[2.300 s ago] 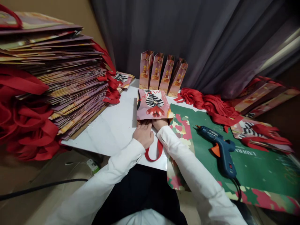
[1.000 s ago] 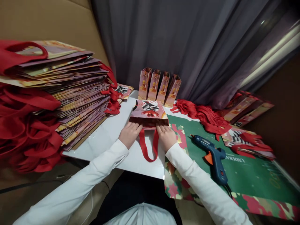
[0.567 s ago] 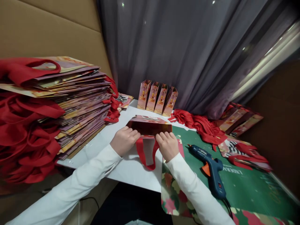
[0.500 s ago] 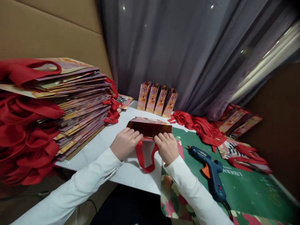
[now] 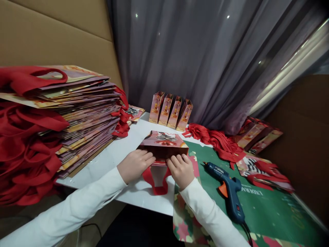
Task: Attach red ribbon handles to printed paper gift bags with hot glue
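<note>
A pink printed paper gift bag (image 5: 164, 139) lies tilted on the white table, its dark mouth facing me. My left hand (image 5: 136, 164) grips the near rim at the left, fingers curled over the edge. At the right side of the same rim, my right hand (image 5: 181, 169) has its fingers bent round the paper; both thumbs are hidden. Between the hands a red ribbon handle (image 5: 159, 190) loops down onto the tabletop. Right of my right hand, a dark blue glue gun (image 5: 228, 188) with an orange trigger rests on a green printed sheet (image 5: 269, 209).
On the left rises a tall stack of flat bags (image 5: 88, 116) with red handles hanging out. Several upright bags (image 5: 171, 111) stand at the back. Red ribbons (image 5: 216, 139) are heaped to the right, near more bags (image 5: 259, 166) and a grey curtain (image 5: 180, 51).
The bag's far side has lifted, so more of its zebra-striped bow print shows. The red handle has shifted slightly left. Both hands keep hold of the near rim.
</note>
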Demonstrator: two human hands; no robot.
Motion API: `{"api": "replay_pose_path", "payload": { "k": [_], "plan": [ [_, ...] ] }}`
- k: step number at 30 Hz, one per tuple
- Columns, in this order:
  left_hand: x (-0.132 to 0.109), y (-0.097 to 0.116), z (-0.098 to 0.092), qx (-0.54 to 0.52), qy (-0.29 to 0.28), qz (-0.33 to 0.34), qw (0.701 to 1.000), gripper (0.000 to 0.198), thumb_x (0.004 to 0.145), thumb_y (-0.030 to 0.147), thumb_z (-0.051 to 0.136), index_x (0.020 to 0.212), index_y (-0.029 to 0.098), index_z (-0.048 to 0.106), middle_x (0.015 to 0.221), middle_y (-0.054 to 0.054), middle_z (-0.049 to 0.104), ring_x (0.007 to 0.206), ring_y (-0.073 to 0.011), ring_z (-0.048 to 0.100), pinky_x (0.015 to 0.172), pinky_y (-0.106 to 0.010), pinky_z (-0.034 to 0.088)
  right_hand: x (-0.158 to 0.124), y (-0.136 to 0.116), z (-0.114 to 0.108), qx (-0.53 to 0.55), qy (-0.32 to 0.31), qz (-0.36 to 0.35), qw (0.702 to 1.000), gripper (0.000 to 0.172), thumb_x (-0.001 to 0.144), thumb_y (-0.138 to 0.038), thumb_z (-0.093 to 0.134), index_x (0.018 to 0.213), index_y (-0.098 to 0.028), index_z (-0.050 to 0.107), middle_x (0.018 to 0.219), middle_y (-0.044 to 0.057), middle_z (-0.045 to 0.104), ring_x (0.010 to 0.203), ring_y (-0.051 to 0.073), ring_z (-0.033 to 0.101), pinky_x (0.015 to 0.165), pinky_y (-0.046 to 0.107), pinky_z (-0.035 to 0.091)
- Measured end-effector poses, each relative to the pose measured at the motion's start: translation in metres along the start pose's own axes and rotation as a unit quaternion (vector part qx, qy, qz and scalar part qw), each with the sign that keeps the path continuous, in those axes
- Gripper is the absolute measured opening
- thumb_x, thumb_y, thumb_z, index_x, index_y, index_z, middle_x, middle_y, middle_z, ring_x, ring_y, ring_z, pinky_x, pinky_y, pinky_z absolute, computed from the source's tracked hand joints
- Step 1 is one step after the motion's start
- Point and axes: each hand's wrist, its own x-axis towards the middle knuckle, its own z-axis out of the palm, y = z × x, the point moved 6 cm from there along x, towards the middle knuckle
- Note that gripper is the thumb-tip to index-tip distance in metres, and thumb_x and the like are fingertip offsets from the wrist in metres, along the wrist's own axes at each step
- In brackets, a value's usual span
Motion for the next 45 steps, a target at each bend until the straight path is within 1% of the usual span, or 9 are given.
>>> {"api": "replay_pose_path", "payload": {
  "k": [6,15,22,28,30,34,38,41,45],
  "plan": [
    [-0.010,-0.005,-0.016,0.022,0.107,0.111,0.988,0.018,0.092,0.007,0.047,0.101,0.014,0.062,0.082,-0.002,0.068,0.072,-0.0158,0.058,0.067,-0.030,0.044,-0.011,0.014,-0.005,0.002,-0.008,-0.062,0.998,0.022,0.094,-0.006,0.044,0.089,-0.010,0.065,0.069,0.005,0.057,0.067,0.017,0.047,0.072,0.032,0.037],
    [-0.010,-0.004,-0.033,0.039,0.199,0.077,0.976,0.022,0.094,0.007,0.041,0.090,0.018,0.059,0.071,0.001,0.066,0.060,-0.0130,0.054,0.058,-0.029,0.041,-0.016,0.026,-0.019,0.031,0.052,-0.047,0.997,0.021,0.096,-0.007,0.044,0.088,-0.013,0.063,0.062,0.001,0.055,0.059,0.013,0.045,0.064,0.030,0.035],
    [-0.009,-0.003,-0.037,0.003,0.167,0.125,0.978,0.026,0.098,0.010,0.035,0.097,0.013,0.060,0.075,-0.003,0.066,0.067,-0.0154,0.057,0.063,-0.030,0.043,-0.013,0.023,-0.022,0.016,0.021,-0.075,0.997,0.019,0.095,-0.008,0.045,0.091,-0.012,0.063,0.066,0.003,0.056,0.063,0.015,0.045,0.067,0.031,0.034],
    [-0.014,0.000,-0.044,-0.002,0.194,0.089,0.977,0.022,0.094,0.007,0.041,0.091,0.016,0.061,0.071,-0.001,0.065,0.064,-0.0148,0.053,0.064,-0.029,0.042,-0.014,0.023,-0.028,0.031,0.036,-0.031,0.998,0.023,0.093,-0.010,0.047,0.074,-0.016,0.058,0.060,0.000,0.048,0.059,0.014,0.039,0.063,0.032,0.029],
    [-0.010,-0.001,-0.045,-0.015,0.164,0.083,0.983,0.018,0.094,0.013,0.045,0.089,0.016,0.062,0.069,0.000,0.063,0.063,-0.0152,0.051,0.062,-0.030,0.041,-0.010,0.023,-0.030,0.039,0.020,-0.017,0.999,0.025,0.093,-0.010,0.045,0.074,-0.017,0.059,0.060,0.001,0.048,0.060,0.015,0.039,0.064,0.032,0.030],
    [0.003,0.004,-0.034,-0.019,0.030,0.035,0.999,0.009,0.085,0.021,0.060,0.091,0.016,0.064,0.075,-0.004,0.064,0.071,-0.0196,0.054,0.062,-0.034,0.039,-0.001,0.015,-0.030,0.075,-0.047,0.014,0.996,0.021,0.091,-0.012,0.044,0.091,-0.014,0.065,0.073,0.006,0.058,0.070,0.019,0.045,0.074,0.035,0.035],
    [0.011,0.022,-0.024,0.005,0.031,0.018,0.999,0.015,0.089,0.012,0.057,0.101,0.017,0.063,0.089,-0.004,0.068,0.079,-0.0196,0.057,0.067,-0.034,0.038,0.002,0.000,-0.026,0.097,-0.079,0.041,0.991,0.025,0.088,-0.012,0.048,0.107,-0.015,0.065,0.087,0.007,0.064,0.080,0.021,0.048,0.085,0.039,0.034],
    [0.015,0.031,-0.017,-0.003,0.030,0.004,1.000,0.008,0.088,0.013,0.059,0.094,0.016,0.064,0.086,-0.003,0.067,0.076,-0.0195,0.056,0.067,-0.035,0.038,0.000,-0.006,-0.020,0.072,-0.065,0.060,0.993,0.020,0.092,-0.010,0.047,0.095,-0.016,0.066,0.077,0.004,0.061,0.075,0.019,0.047,0.087,0.037,0.033],
    [0.019,0.035,-0.009,0.005,-0.011,-0.030,0.999,0.010,0.083,0.013,0.064,0.093,0.015,0.065,0.086,-0.004,0.067,0.076,-0.0214,0.057,0.066,-0.036,0.038,-0.003,-0.010,-0.013,0.034,-0.038,0.062,0.997,0.029,0.094,-0.008,0.040,0.084,-0.016,0.066,0.073,0.004,0.060,0.073,0.019,0.046,0.088,0.037,0.032]
  ]
}}
